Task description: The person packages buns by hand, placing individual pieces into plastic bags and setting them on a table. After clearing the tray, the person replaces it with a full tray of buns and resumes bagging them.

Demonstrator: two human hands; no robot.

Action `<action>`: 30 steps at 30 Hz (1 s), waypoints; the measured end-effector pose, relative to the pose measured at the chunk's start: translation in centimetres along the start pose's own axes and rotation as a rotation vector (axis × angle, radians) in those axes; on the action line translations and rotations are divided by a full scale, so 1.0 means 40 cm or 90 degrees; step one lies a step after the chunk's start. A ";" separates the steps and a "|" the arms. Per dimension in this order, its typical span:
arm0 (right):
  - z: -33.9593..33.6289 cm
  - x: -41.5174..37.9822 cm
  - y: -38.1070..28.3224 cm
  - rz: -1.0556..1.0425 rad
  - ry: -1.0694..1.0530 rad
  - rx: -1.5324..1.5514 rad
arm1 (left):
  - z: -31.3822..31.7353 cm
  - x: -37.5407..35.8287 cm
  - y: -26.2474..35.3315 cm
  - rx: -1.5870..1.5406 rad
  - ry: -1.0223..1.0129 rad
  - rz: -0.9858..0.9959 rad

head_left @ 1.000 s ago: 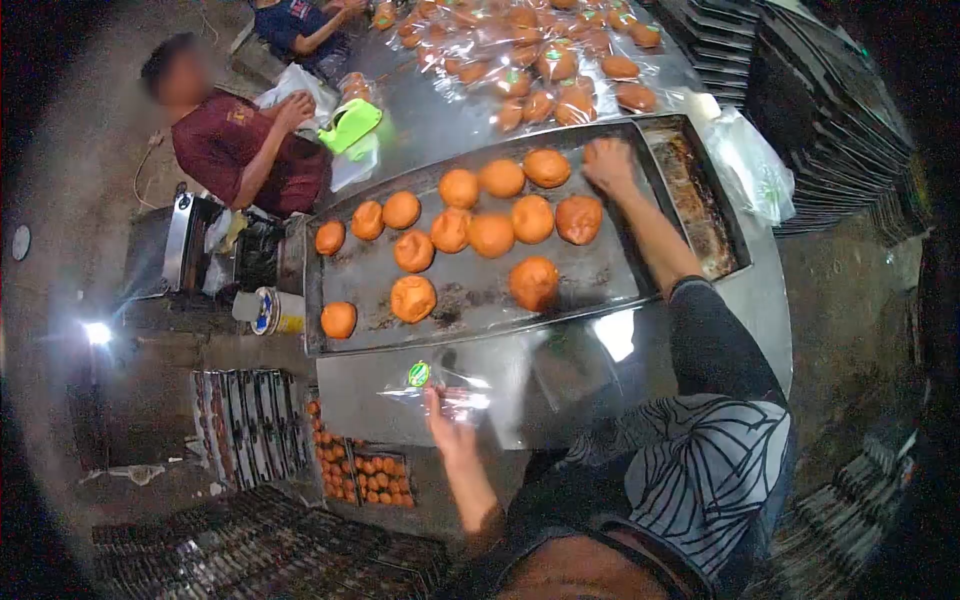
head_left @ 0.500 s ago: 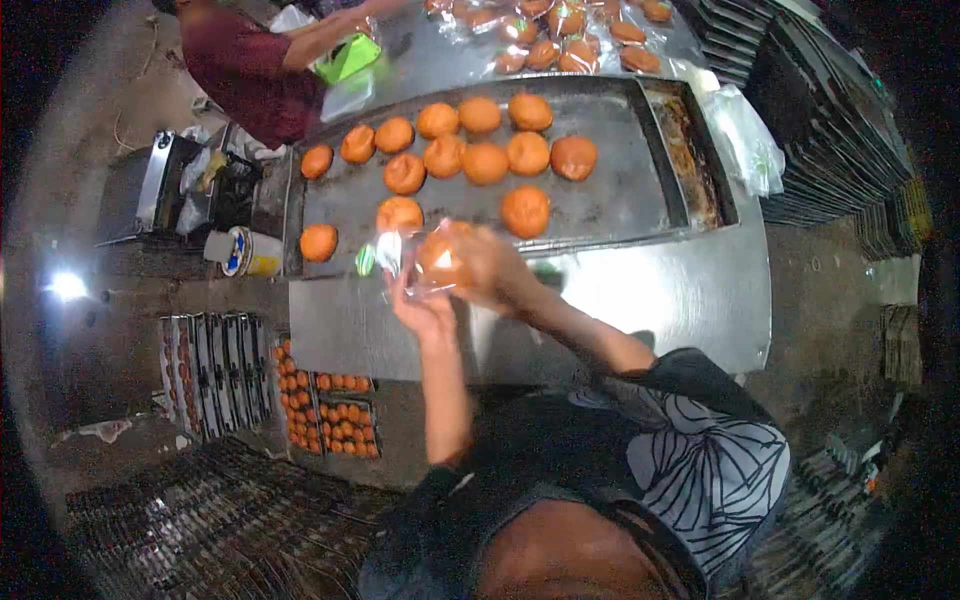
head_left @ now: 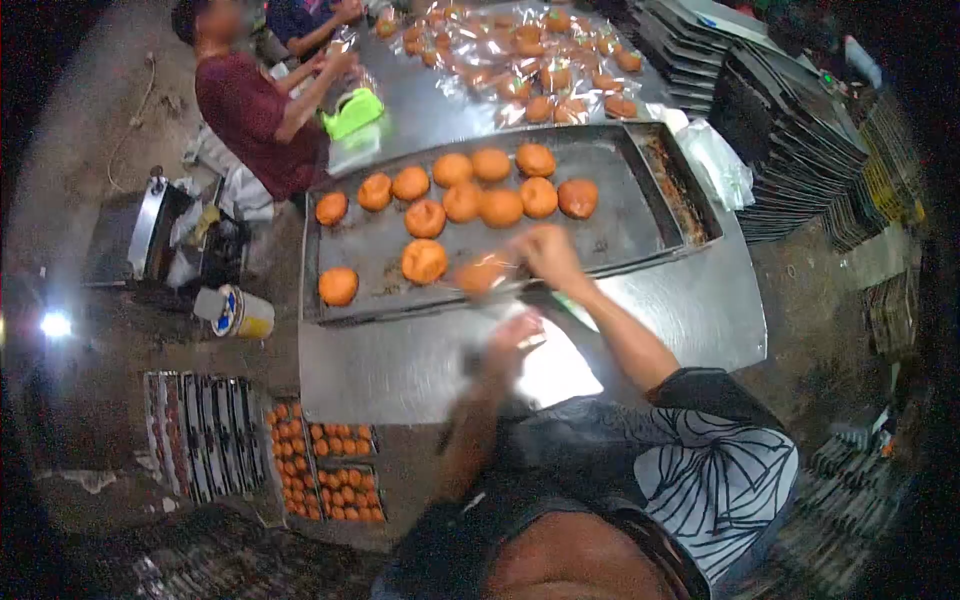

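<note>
Your right hand (head_left: 550, 256) was closed at the edge of one blurred bun (head_left: 482, 276), which had a plastic-like shine over it and was above the near edge of the large tray (head_left: 600, 237). Your left hand (head_left: 515, 336) was below that bun, over the near part of the desk (head_left: 690, 310); it was too blurred for you to tell whether it was open or closed. Besides the bun at your right hand, you could count thirteen loose buns (head_left: 424, 261) in the large tray: six along the far side, five in the row before them and two closer to you, though your right hand hid part of the tray. One narrow tray (head_left: 683, 195) with a browned, stained base lay against the right end of the large one. Beyond them, many wrapped buns (head_left: 555, 75) overlapped in clear plastic, too crowded to count. Two other people were at the far left: one person in a maroon top (head_left: 240, 110) and one person in dark blue (head_left: 292, 22). One bright green object (head_left: 354, 114) sat on the desk near the first. One bundle of clear bags (head_left: 720, 165) was at the right edge, and one white bucket (head_left: 245, 313) stood to the left, off the desk.
</note>
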State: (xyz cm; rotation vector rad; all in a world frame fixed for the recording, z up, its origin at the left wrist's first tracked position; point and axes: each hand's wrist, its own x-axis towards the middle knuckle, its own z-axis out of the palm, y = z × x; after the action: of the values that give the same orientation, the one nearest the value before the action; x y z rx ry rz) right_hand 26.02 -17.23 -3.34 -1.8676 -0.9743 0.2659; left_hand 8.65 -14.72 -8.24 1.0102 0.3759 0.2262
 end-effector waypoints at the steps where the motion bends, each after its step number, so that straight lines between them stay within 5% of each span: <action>1: -0.058 0.063 -0.063 -0.028 0.074 -0.057 | -0.051 0.037 -0.110 -0.047 -0.071 -0.035; 2: -0.076 0.135 -0.088 -0.037 0.161 -0.102 | -0.050 0.071 -0.194 0.402 -0.078 0.032; 5: -0.105 0.228 -0.146 -0.216 0.178 0.019 | 0.013 0.086 -0.299 0.975 -0.083 0.479; 7: -0.108 0.117 -0.157 -0.113 0.002 0.010 | -0.018 0.149 -0.384 0.874 -0.279 0.140; 8: -0.065 0.043 -0.068 -0.188 0.071 0.050 | -0.051 0.190 -0.429 0.870 -0.319 0.171; 9: -0.065 -0.047 -0.009 -0.047 -0.009 0.064 | -0.073 0.227 -0.453 0.864 -0.362 0.201; 10: -0.063 -0.157 0.067 -0.026 0.002 0.067 | -0.021 0.191 -0.321 0.766 -0.351 0.158; 11: -0.089 -0.270 0.088 0.265 -0.110 0.135 | -0.034 0.191 -0.291 0.798 -0.304 0.034; 12: -0.089 -0.364 0.166 0.373 -0.200 0.231 | -0.037 0.189 -0.239 0.700 -0.295 0.006; 14: -0.107 -0.452 0.143 0.392 -0.264 0.343 | -0.025 0.192 -0.197 0.599 -0.295 -0.022; 16: -0.082 -0.460 0.137 0.372 -0.189 0.227 | -0.004 0.176 -0.216 0.200 -0.268 -0.208; 19: -0.102 -0.477 0.108 0.305 -0.118 0.130 | 0.035 0.148 -0.220 0.375 -0.322 -0.077; 23: -0.085 -0.545 0.076 0.278 0.042 -0.126 | 0.083 0.081 -0.200 0.550 -0.254 -0.064; 25: -0.059 -0.543 0.064 0.440 0.043 0.155 | 0.087 0.048 -0.215 0.608 -0.145 0.074; 27: -0.067 -0.480 0.083 0.623 -0.125 0.381 | 0.095 0.046 -0.148 0.511 -0.038 0.041; 28: -0.056 -0.442 0.113 0.588 -0.081 0.753 | 0.101 0.048 -0.116 0.545 -0.034 0.304; 29: -0.048 -0.398 0.135 0.512 -0.025 1.118 | 0.129 0.026 -0.062 0.561 -0.023 0.294; 30: -0.062 -0.329 0.112 0.447 0.056 0.972 | 0.120 0.025 -0.058 0.573 -0.042 0.300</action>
State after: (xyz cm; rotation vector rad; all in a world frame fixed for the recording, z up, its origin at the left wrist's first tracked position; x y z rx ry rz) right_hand 21.05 -29.28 -8.78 -0.6612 0.1380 0.9896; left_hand 11.56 -19.30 -8.14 1.9907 0.1600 0.4650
